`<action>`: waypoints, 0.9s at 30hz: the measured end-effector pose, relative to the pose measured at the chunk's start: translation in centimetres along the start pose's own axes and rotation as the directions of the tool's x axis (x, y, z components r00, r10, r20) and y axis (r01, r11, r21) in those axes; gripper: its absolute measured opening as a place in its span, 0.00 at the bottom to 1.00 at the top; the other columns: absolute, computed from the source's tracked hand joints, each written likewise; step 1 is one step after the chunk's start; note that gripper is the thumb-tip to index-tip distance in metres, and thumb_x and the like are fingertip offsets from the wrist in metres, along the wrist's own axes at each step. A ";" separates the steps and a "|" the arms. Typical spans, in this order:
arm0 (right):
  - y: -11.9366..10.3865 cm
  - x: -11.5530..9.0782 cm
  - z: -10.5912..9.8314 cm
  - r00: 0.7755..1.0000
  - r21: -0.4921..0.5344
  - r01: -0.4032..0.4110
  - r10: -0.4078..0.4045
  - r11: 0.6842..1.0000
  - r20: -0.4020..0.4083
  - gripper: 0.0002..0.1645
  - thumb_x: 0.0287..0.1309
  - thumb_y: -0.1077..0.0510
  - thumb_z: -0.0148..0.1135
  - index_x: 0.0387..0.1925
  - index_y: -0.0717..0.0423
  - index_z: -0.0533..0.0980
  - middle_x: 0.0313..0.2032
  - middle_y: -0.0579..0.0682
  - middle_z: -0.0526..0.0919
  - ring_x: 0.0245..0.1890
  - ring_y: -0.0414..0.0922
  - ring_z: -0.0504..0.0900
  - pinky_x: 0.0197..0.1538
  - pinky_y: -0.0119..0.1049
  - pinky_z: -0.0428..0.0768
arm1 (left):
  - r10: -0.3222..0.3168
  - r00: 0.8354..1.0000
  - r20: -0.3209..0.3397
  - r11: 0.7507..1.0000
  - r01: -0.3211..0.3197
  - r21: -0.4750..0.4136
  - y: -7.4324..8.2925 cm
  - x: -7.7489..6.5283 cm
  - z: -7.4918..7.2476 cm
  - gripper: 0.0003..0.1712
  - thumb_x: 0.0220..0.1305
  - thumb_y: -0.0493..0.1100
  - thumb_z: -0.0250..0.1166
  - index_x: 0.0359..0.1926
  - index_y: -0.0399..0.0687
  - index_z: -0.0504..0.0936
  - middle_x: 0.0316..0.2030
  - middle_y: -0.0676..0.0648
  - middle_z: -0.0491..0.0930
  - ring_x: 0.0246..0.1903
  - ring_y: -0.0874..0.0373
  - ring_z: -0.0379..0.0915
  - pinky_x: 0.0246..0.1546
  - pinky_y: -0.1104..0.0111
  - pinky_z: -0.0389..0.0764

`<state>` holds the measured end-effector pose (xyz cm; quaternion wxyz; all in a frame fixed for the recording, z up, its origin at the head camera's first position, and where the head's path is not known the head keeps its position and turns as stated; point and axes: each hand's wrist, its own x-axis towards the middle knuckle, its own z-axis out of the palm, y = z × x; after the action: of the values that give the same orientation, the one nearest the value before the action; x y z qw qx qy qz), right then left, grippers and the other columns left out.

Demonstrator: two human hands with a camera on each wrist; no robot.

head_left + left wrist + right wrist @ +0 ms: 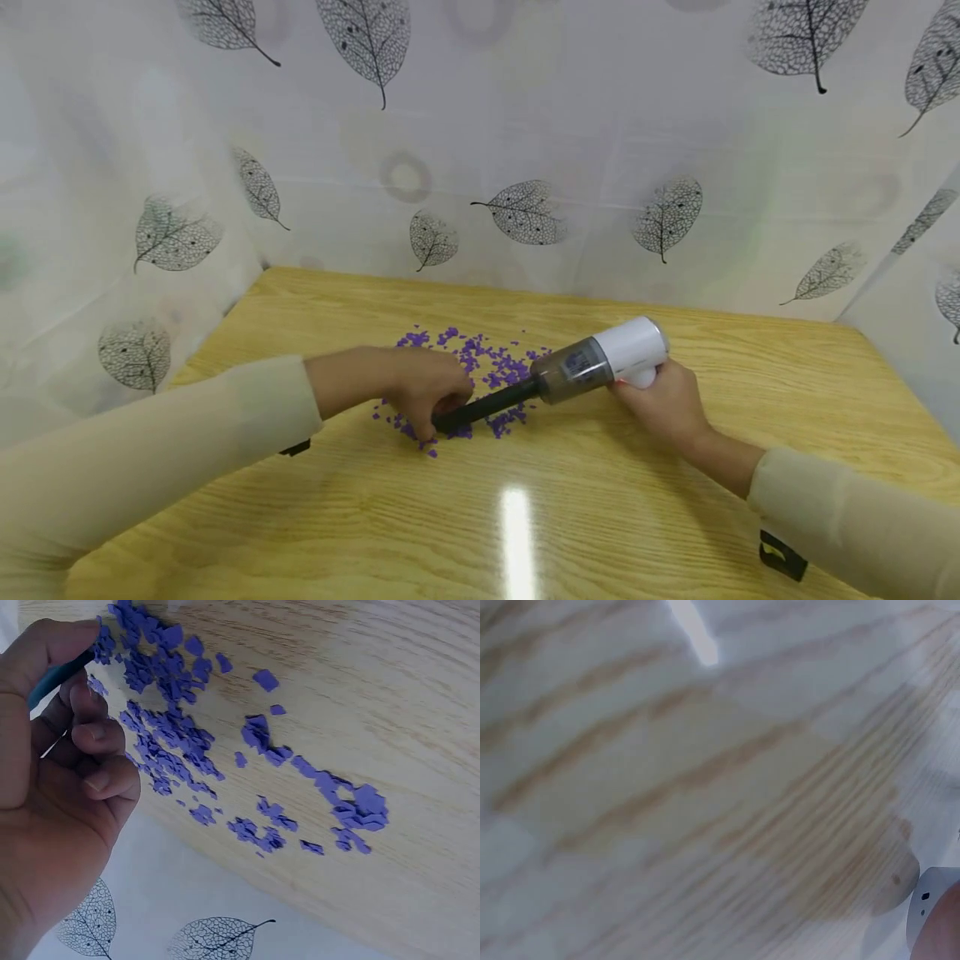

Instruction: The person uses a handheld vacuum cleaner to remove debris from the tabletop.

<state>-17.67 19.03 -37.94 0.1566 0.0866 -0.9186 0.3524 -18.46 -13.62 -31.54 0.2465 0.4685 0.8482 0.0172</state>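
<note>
A white handheld vacuum cleaner (pixel 633 343) with a smoky clear dust cup (pixel 573 371) and a long black nozzle (pixel 491 406) is held at a slant over the table. My right hand (pixel 667 408) grips its handle. The nozzle's far end is pinched by my left hand (pixel 431 387), with thumb and forefinger at the dark tip in the left wrist view. Many purple paper scraps (pixel 172 742) lie scattered under and around the nozzle. In the right wrist view, only a bit of the white vacuum body and my right hand (pixel 941 930) show at the lower right corner.
The wood-grain table (pixel 360 525) bears a bright strip of reflected light near its front. Behind it and at both sides hangs a pale curtain (pixel 510 125) printed with dark leaves. Loose scraps spread toward the table's back edge.
</note>
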 end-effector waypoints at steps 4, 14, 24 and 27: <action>0.0 0.0 0.2 1.000 0.000 -0.011 0.011 1.000 0.017 0.23 0.44 0.51 0.67 0.36 0.65 0.72 0.27 0.58 0.80 0.26 0.48 0.76 0.28 0.42 0.76 | -0.014 1.000 -0.022 1.000 0.015 0.017 -0.2 -0.3 0.2 0.15 0.39 0.45 0.71 0.28 0.55 0.73 0.22 0.58 0.75 0.21 0.66 0.68 0.23 0.76 0.72; -0.3 0.1 0.3 0.997 -0.011 -0.071 0.071 0.997 0.027 0.22 0.45 0.51 0.65 0.35 0.64 0.71 0.26 0.56 0.78 0.25 0.48 0.74 0.25 0.40 0.74 | -0.026 0.998 -0.061 0.991 0.018 -0.135 -1.3 -0.9 0.0 0.14 0.42 0.40 0.69 0.31 0.55 0.76 0.25 0.57 0.77 0.25 0.65 0.71 0.28 0.74 0.76; 0.2 1.2 0.2 0.996 -0.035 -0.090 0.090 0.995 -0.010 0.27 0.47 0.47 0.64 0.38 0.65 0.70 0.28 0.57 0.78 0.27 0.49 0.74 0.27 0.42 0.74 | -0.081 0.996 -0.022 0.963 0.073 -0.259 -2.9 -0.9 -1.3 0.10 0.63 0.42 0.56 0.45 0.49 0.77 0.32 0.55 0.77 0.33 0.62 0.71 0.40 0.67 0.75; 0.5 1.5 0.1 0.995 -0.039 -0.095 0.094 0.995 -0.014 0.29 0.48 0.45 0.64 0.40 0.66 0.70 0.29 0.59 0.78 0.28 0.50 0.75 0.28 0.43 0.74 | -0.074 0.996 -0.049 0.966 0.059 -0.253 -3.2 -0.7 -1.5 0.09 0.65 0.41 0.53 0.43 0.48 0.78 0.32 0.53 0.77 0.33 0.62 0.71 0.40 0.67 0.75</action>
<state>-19.23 19.26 -37.74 0.1472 0.0377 -0.9274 0.3417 -21.35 -15.64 -30.74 0.2792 0.4040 0.8614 0.1297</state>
